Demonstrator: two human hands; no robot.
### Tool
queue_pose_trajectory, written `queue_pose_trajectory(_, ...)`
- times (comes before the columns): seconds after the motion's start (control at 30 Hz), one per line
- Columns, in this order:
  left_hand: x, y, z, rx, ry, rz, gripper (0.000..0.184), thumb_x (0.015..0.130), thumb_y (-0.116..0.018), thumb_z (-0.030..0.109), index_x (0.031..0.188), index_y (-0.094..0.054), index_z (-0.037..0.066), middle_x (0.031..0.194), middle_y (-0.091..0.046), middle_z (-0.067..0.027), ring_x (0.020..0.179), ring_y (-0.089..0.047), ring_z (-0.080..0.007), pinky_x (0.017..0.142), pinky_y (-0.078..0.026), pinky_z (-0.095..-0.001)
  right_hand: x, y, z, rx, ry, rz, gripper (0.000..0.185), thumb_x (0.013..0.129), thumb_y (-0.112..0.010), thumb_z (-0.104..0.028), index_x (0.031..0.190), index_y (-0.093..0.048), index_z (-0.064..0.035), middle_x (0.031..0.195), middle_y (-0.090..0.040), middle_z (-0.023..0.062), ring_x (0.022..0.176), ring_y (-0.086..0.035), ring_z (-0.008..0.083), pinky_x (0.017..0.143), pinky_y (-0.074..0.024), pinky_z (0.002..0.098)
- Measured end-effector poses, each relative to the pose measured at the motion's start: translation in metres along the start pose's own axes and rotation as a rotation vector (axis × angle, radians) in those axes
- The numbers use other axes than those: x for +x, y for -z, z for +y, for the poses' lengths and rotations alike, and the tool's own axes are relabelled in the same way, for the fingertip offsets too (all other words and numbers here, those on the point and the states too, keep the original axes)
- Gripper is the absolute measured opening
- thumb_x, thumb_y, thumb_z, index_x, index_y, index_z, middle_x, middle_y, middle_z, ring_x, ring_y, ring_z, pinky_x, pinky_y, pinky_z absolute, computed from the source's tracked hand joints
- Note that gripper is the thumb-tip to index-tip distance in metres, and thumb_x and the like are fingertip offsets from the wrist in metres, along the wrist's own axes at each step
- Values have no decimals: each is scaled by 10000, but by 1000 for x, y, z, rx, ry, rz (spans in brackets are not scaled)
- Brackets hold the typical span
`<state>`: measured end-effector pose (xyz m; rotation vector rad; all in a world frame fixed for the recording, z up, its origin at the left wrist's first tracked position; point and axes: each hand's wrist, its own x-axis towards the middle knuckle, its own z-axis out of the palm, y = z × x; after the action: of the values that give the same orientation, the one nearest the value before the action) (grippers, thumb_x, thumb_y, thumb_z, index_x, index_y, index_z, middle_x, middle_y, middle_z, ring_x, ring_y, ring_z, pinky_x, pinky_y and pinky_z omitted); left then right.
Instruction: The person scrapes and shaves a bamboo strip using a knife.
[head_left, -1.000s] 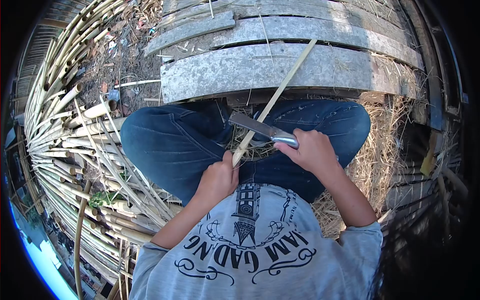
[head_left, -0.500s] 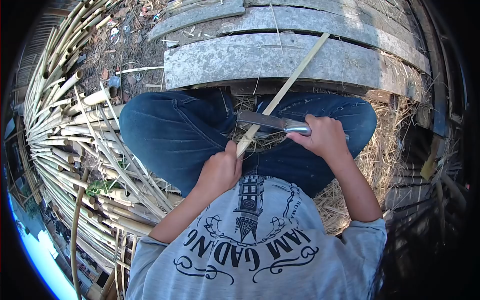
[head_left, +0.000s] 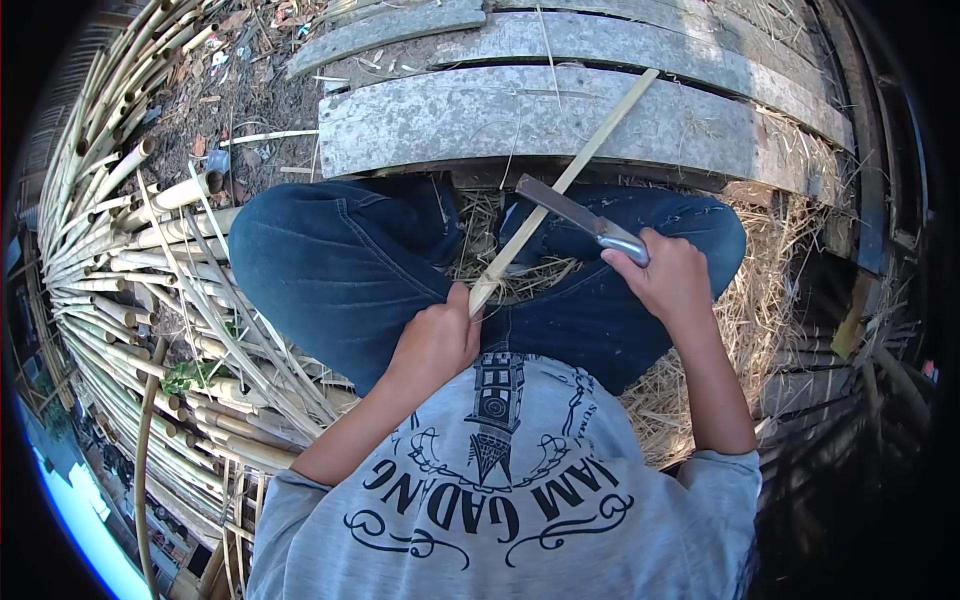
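Note:
My left hand [head_left: 438,338] is closed round the near end of a pale bamboo strip [head_left: 536,218], close to my shirt. The strip slants away to the upper right, and its far end lies over a grey plank. In my right hand [head_left: 668,272] is the metal handle of a broad-bladed knife [head_left: 563,207]. Its blade crosses the strip a little beyond the middle of my lap and points to the upper left. Whether the edge bites into the strip cannot be made out.
Weathered planks [head_left: 420,125] lie in front of my crossed legs [head_left: 320,255]. Many bamboo poles [head_left: 180,192] fan out at the left. Straw and shavings [head_left: 755,310] cover the ground at the right, with some between my legs. Dark beams stand at the far right.
The knife has moved up and away along the strip, and its blade is tilted more steeply than before. My left hand keeps its hold on the strip's near end.

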<state>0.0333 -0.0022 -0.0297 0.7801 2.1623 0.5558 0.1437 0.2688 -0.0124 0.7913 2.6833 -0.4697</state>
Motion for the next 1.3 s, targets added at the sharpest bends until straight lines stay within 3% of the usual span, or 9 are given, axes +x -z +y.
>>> queue_pose_trajectory(0.27, -2, 2, -4, -14, 47, -4, 200, 956, -541, 147, 935, -459, -34, 647, -595, -297, 629, -604, -496, 547, -480, -559, 10, -34, -33, 122, 232, -60, 658, 827, -590, -679, 723, -635, -31, 587, -626, 178, 586, -663, 368, 538, -533, 439)
queue_pose_trajectory(0.47, -1, 4, 2, -25, 32, -15, 207, 958, -541, 156, 939, -465, -35, 648, -594, -295, 639, -602, -499, 550, -475, -560, 44, 8, 55, -32, -194, 192, 628, 896, -564, -601, 770, -657, 8, 654, -647, 218, 648, -664, 401, 584, -520, 469)
queue_pose_trajectory(0.7, 4, 3, 3, -28, 46, -46, 203, 948, -554, 150, 947, -467, -33, 644, -592, -293, 643, -602, -495, 559, -474, -556, 26, -1, -20, 399, -117, -189, 576, 915, -581, -539, 754, -643, 11, 663, -623, 236, 685, -630, 448, 636, -502, 483)
queue_pose_trajectory(0.83, 2, 6, 2, -52, 79, -45, 200, 945, -559, 152, 944, -471, -27, 645, -593, -291, 648, -603, -495, 558, -475, -553, 24, -21, -38, 420, 6, -176, 570, 885, -625, -539, 775, -626, 20, 655, -616, 230, 700, -635, 436, 640, -492, 458)
queue_pose_trajectory(0.93, 3, 3, -1, -29, 50, -58, 203, 943, -563, 157, 941, -475, -26, 649, -596, -289, 648, -602, -497, 560, -476, -554, 35, -5, -14, 479, 20, -297, 481, 868, -687, -446, 841, -585, 23, 650, -607, 192, 641, -639, 365, 617, -485, 439)
queue_pose_trajectory(1.03, 5, 5, 5, -38, 71, -57, 205, 940, -565, 159, 943, -475, -24, 653, -598, -289, 648, -601, -498, 563, -479, -556, 54, 11, 15, 586, -90, -270, 326, 843, -707, -238, 928, -503, 2, 673, -560, 93, 573, -582, 190, 558, -480, 380)
queue_pose_trajectory(1.07, 5, 5, 5, -53, 70, -53, 205, 940, -565, 159, 943, -475, -24, 653, -598, -289, 648, -601, -498, 563, -479, -556, 63, 22, 24, 706, -275, -369, 334, 852, -723, -256, 934, -521, -3, 664, -553, 68, 542, -564, 142, 497, -474, 311)
queue_pose_trajectory(1.13, 6, 4, 3, -32, 76, -63, 208, 938, -568, 163, 950, -478, -24, 655, -601, -286, 645, -604, -497, 563, -481, -558, 77, 22, 48, 723, -302, -176, 344, 863, -735, -285, 919, -560, 6, 642, -542, 36, 527, -539, 93, 456, -456, 249)
queue_pose_trajectory(1.3, 6, 4, 1, -15, 66, -76, 220, 934, -558, 169, 964, -477, -33, 649, -611, -273, 626, -620, -479, 561, -506, -550, 106, 23, 89, 739, -190, -114, 347, 894, -712, -293, 1016, -634, 23, 669, -557, 1, 551, -542, 82, 459, -452, 250)
